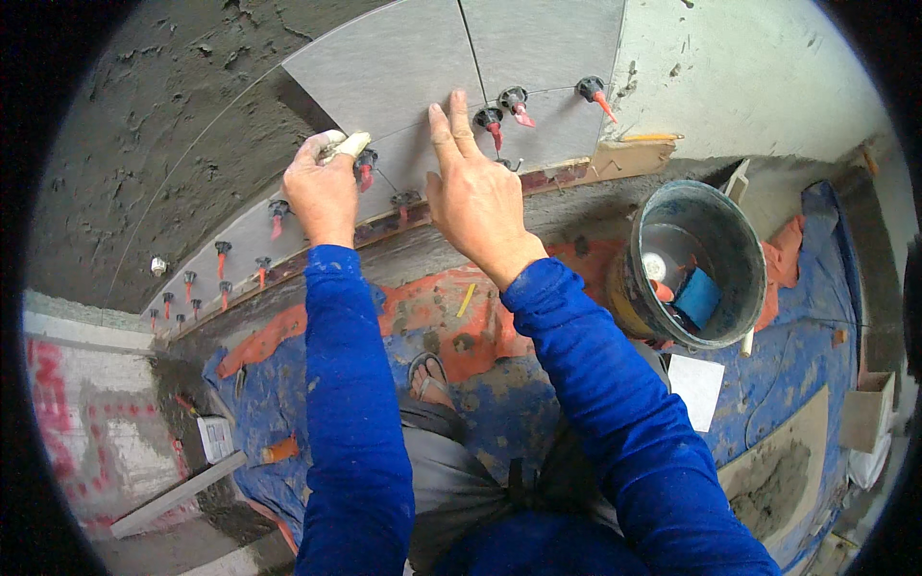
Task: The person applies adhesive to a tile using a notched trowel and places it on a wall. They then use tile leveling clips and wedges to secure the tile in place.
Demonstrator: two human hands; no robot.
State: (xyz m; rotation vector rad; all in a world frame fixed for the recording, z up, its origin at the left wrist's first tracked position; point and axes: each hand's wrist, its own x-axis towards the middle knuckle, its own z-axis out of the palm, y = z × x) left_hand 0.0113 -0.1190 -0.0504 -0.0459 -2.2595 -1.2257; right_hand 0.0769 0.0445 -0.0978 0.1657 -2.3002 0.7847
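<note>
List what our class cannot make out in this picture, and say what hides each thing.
- Head view: whatever may lie in the left hand's grip; its curled fingers hide it.
- Head view: the top of the large grey flat tile; the upper picture edge cuts it off.
- Head view: part of the dark round bucket's floor; the blue rectangular sponge covers it.

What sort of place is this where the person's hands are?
It looks like a building site, or maybe a room being redone: grey tiles cover part of a rough wall, and a dirty bucket stands near a stained blue sheet.
</note>
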